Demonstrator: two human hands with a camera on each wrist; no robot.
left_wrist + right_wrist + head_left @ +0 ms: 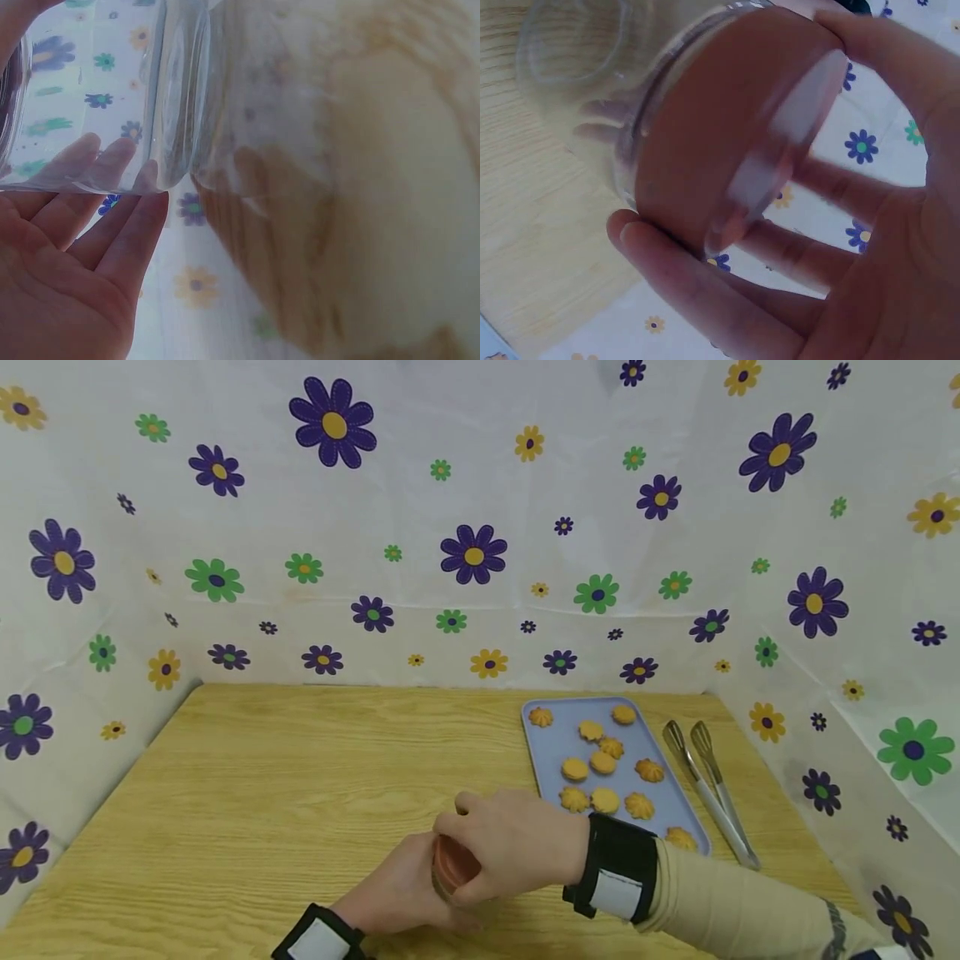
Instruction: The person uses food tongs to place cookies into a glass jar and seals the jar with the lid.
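A clear glass jar (90, 97) with a reddish-brown lid (705, 127) is held near the front of the table, tilted. My left hand (405, 885) holds the jar's body, the fingers along the glass in the left wrist view. The right hand (517, 839) grips the lid by its rim, thumb and fingers spread around it. In the right wrist view the lid sits at the jar's mouth; whether it is tight I cannot tell. Through the glass show the flowered cloth and wood, with no contents visible. From the head, both hands hide most of the jar.
Right of the hands lies a pale blue tray (543, 752) with several cookies (602, 762) on it. Metal tongs (712, 793) rest beside the tray's right side. A flowered cloth (420, 510) walls in the wooden table (285, 777) at the back and sides.
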